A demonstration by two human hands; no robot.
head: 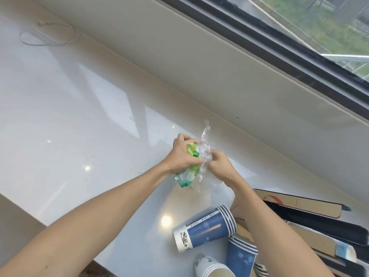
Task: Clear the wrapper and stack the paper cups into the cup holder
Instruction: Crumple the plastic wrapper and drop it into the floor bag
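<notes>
Left hand point(184, 154) and right hand point(220, 166) both grasp crumpled clear-and-green plastic wrapper point(196, 164), long axis near-vertical; blue-and-white paper cups point(205, 227) lie sideways.

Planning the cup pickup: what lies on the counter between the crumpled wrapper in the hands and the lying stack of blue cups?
Head view: bare white countertop between wrapper and cup stack, only a light reflection.
</notes>
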